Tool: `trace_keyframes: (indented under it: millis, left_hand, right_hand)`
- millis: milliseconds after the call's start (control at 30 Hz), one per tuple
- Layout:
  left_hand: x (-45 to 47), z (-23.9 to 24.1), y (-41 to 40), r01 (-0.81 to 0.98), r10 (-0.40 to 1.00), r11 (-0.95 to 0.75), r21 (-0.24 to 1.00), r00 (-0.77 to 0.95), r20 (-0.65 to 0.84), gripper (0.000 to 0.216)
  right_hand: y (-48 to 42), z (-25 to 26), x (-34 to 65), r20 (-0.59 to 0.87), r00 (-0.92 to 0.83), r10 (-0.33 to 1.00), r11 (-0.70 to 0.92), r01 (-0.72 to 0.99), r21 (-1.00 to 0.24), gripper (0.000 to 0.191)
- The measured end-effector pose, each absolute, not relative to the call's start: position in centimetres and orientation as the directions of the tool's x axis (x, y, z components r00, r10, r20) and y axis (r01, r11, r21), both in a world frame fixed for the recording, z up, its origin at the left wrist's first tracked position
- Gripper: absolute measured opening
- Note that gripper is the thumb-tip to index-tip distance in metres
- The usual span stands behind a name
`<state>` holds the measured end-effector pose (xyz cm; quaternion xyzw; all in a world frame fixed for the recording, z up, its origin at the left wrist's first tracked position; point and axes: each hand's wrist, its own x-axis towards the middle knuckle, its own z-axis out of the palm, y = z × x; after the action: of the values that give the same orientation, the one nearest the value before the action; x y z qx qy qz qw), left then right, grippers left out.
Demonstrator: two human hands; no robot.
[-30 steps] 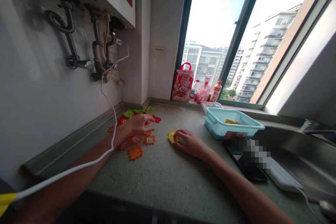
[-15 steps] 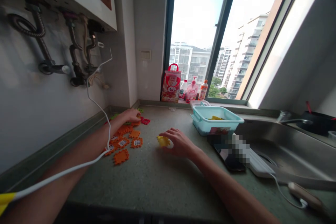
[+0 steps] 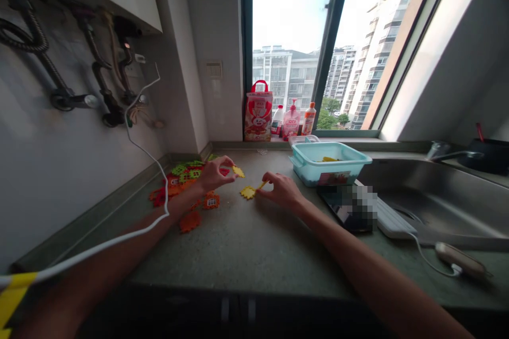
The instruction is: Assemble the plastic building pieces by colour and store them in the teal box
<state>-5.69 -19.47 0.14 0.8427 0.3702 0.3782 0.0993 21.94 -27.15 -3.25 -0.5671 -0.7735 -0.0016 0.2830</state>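
My left hand (image 3: 217, 174) pinches a yellow toothed-edge building tile (image 3: 238, 171) between thumb and fingers, just above the counter. My right hand (image 3: 282, 189) is closed on another yellow building tile (image 3: 262, 185), seen nearly edge-on and partly hidden by the fingers. A flat yellow tile (image 3: 248, 193) lies on the counter right beside the right fingertips. Orange tiles, one with a white window pattern (image 3: 211, 201) and one plain (image 3: 190, 221), lie near my left forearm. Red and green tiles (image 3: 194, 174) are piled behind that arm, partly covered by it.
A light-blue plastic tub (image 3: 332, 161) with yellow pieces inside stands at the right, before the sink (image 3: 445, 196). A dark phone (image 3: 345, 212) and a white power strip (image 3: 392, 220) lie near it. A white cable (image 3: 131, 230) crosses in front of my left arm.
My left hand has come from the pile towards the right, now with a yellow tile in it. A yellow tile lies flat beside my right hand, and the view has tilted down.
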Motion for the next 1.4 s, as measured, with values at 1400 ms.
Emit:
trace_keyframes:
  millis: [1400]
  left_hand:
    - [-16.5, 4.2, -17.7, 0.817, 0.8, -0.502, 0.284, 0.313, 0.512, 0.054]
  right_hand:
    - [-28.4, -1.6, 20.5, 0.45, -0.493, 0.744, 0.64, 0.72, -0.268, 0.029]
